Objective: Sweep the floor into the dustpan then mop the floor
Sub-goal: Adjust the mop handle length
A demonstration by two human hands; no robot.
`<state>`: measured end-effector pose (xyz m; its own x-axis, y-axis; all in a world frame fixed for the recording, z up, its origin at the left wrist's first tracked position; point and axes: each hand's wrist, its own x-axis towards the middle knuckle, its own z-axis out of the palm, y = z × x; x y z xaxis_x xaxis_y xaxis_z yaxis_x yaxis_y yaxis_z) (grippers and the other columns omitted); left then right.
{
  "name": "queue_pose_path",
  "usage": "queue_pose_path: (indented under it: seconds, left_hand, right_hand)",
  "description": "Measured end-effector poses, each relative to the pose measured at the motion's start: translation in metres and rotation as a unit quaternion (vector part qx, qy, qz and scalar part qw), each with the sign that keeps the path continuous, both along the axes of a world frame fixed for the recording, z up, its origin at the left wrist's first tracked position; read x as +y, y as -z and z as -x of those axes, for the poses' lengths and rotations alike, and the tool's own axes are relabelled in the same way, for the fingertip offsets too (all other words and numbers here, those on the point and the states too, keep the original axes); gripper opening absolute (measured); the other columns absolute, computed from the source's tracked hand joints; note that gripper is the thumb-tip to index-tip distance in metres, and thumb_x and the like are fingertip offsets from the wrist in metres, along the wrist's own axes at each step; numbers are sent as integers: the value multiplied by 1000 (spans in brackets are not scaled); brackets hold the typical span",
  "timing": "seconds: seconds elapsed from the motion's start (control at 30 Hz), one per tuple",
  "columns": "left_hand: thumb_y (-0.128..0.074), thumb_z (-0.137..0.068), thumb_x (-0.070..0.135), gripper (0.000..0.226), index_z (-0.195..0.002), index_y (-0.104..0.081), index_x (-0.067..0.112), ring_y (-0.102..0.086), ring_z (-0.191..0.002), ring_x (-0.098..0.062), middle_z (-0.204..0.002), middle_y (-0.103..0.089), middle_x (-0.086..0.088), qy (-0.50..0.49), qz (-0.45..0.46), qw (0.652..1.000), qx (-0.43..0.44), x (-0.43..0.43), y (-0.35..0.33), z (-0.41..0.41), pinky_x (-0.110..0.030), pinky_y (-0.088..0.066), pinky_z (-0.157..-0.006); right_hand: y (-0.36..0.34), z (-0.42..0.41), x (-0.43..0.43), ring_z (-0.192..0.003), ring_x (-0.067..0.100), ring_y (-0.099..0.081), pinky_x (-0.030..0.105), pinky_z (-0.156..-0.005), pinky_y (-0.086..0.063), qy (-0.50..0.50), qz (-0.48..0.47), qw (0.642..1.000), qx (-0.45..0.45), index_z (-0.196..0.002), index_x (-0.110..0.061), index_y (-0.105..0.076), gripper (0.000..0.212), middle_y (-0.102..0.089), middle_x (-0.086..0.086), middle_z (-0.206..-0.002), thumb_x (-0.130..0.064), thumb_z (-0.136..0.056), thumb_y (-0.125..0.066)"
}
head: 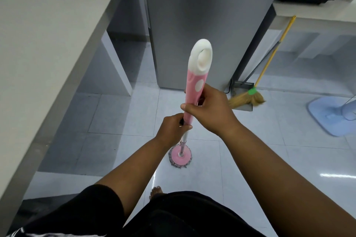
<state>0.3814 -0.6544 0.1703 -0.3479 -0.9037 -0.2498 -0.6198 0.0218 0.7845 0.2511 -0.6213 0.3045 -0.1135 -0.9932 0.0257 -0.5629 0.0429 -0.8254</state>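
2 hands grip the pink plastic mop handle [194, 86], white loop on top: the right hand [209, 110] high on the pink grip, the left hand [173, 129] just below, curled round the metal shaft. The round pink mop head [180, 157], grey-fringed, sits on the white tiled floor [250, 159]. A straw broom [248, 97] and grey dustpan [243, 85] stand against the grey cabinet [192, 25].

Mop grip [194, 86]: smooth pink plastic with a white plastic cap, soft sheen.
Mop pole [184, 138]: thin shiny metal.
Mop head [180, 157]: pink plastic disc, grey cloth fringe.
Floor [240, 169]: pale tiles, very glossy, with reflections.
Broom [246, 99]: rough straw bristles, green plastic band.
Dustpan [243, 85]: dull grey, looks like metal.
Refrigerator [202, 15]: grey, smooth, matt.
Counter [48, 25]: pale, smooth, matt.
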Motion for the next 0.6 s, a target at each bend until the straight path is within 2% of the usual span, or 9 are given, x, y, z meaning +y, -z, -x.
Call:
queue_pose_path:
  seconds: [0.1, 0.17, 0.27, 0.33, 0.47, 0.6]
  left_hand:
    - [-66, -89, 24, 7, -86, -64, 19, -65, -82, -14, -81, -69, 6, 16, 17, 1000, -2, -4, 2, 5, -34, -55, -79]
    - [-64, -90, 24, 7, -85, -62, 21, -64, -79, -14, -80, -68, 6, 31, 42, 999, -12, -9, 2, 8, -36, -55, -78]
    - [-64, -90, 24, 3, -90, -64, 21, -64, -82, -15, -84, -69, 5, 43, 62, 997, -17, -15, 6, 9, -35, -54, -79]
    - [-65, -90, 21, 8, -97, -67, 17, -65, -87, -18, -91, -71, 2, 47, 58, 997, -22, -17, 12, 7, -33, -54, -82]
    - [-67, -90, 21, 15, -100, -70, 11, -66, -90, -18, -92, -72, 0, 50, 37, 998, -30, -20, 20, -2, -24, -48, -78]
    - [-69, -88, 23, 14, -95, -67, 11, -66, -84, -20, -86, -71, -1, 89, 48, 994, -30, -20, 15, -3, -32, -52, -78]
  right_hand:
    - [3, 7, -1, -76, 4, -61, 5, -57, -44, 17, 23, 999, 20, -87, -32, -56, 26, -67, -8, -80, -29, -75, -78]
    - [5, 12, -2, -76, 8, -63, 10, -61, -48, 26, 34, 999, 27, -88, -33, -56, 26, -69, -7, -82, -31, -75, -79]
    - [15, 17, 0, -79, 10, -67, 18, -70, -54, 26, 27, 999, 15, -98, -24, -64, 27, -72, -6, -87, -30, -76, -79]
    - [22, 16, 1, -83, 8, -67, 17, -73, -52, 8, 4, 1000, 23, -109, -19, -65, 35, -72, -7, -92, -31, -78, -77]
    - [28, 8, 0, -83, 8, -67, 21, -73, -53, -25, -34, 997, 58, -110, -20, -63, 36, -71, -5, -91, -36, -79, -74]
    - [22, 13, -3, -88, 10, -67, 23, -78, -52, -30, -33, 997, 57, -111, -21, -63, 38, -72, -6, -97, -38, -78, -75]
